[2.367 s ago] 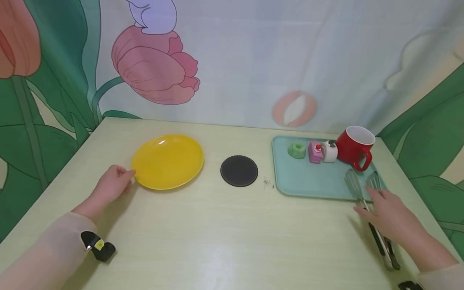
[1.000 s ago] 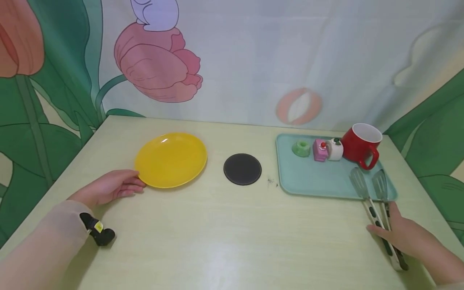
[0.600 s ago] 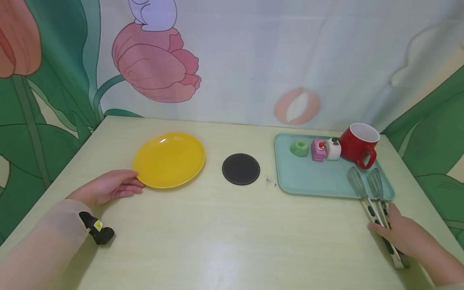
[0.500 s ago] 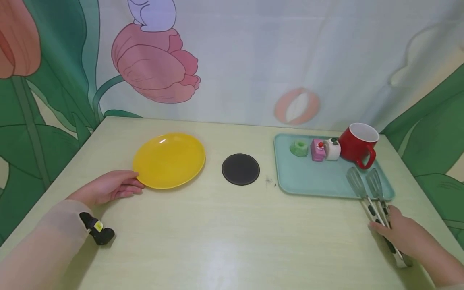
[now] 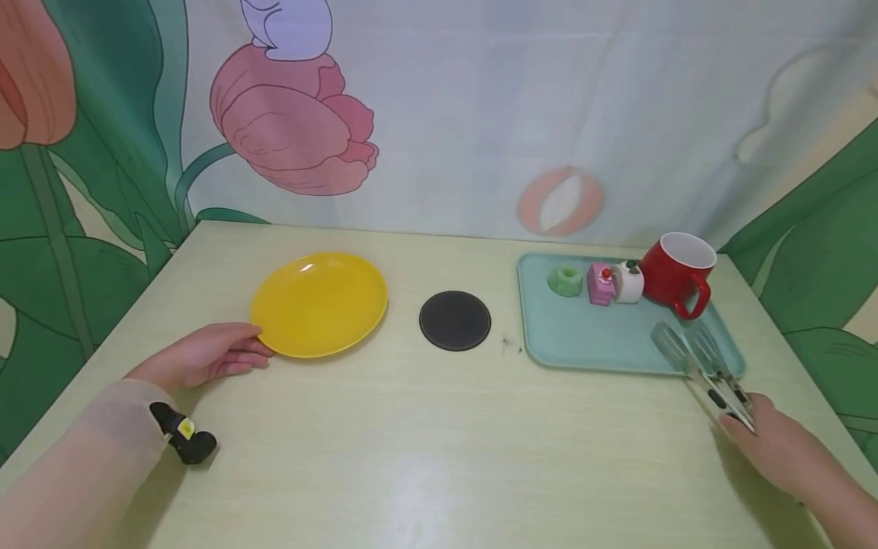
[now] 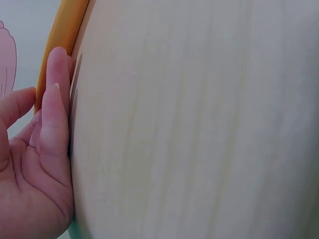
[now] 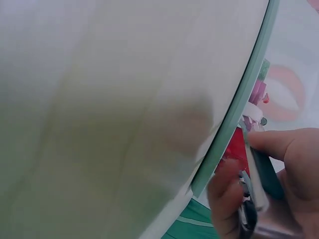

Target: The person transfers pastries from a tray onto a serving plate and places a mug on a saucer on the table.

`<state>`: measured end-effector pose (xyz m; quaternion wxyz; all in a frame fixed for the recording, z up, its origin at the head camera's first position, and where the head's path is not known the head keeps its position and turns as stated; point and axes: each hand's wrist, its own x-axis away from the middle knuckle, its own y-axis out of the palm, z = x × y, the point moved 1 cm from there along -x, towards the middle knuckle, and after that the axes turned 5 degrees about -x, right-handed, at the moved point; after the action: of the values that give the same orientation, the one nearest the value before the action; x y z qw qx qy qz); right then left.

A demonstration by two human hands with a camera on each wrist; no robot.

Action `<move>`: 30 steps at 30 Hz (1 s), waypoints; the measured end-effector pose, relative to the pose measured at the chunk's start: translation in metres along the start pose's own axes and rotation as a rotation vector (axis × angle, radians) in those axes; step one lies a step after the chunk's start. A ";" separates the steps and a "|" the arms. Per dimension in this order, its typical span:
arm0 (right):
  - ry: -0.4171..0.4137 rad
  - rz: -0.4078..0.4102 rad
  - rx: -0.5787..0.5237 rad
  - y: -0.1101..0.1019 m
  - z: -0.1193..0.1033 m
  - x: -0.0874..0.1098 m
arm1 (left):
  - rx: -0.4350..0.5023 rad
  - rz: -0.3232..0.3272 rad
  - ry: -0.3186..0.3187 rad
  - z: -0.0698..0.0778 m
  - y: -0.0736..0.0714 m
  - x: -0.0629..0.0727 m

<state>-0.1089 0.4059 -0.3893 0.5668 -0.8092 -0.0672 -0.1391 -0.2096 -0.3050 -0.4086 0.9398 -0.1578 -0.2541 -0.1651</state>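
Two hands at a pale desk, seen from the head and from both wrists. At left, the left hand reaches to a round yellow plate on the far left part of the desk; its grip pinches the plate's near left rim, the thumb against the rim and the fingers under the edge, as the left wrist view shows. A black wrist camera sits on the light sleeve. At right, the right hand holds a pair of slotted metal tongs by the handles, its grip pressed about them between thumb and fingers. The tong heads stand apart and reach over the near right corner of a pale turquoise tray; whether they touch it cannot be told. Along the tray's far side, from left to right, lie a green ring-shaped toy cake, a pink toy cake slice topped with a red fruit, a white toy cake roll and, just beside it at the far right corner, a red mug with a white interior. A black round coaster lies between plate and tray. A flower-printed curtain hangs beyond the far edge.
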 end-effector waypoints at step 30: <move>-0.083 0.103 -0.023 -0.006 -0.028 0.007 | 0.020 -0.023 0.016 0.000 -0.001 0.002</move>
<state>-0.1075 0.3817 -0.3728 0.5605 -0.8232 -0.0474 -0.0771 -0.2087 -0.3066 -0.4069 0.9414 -0.1442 -0.2498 -0.1748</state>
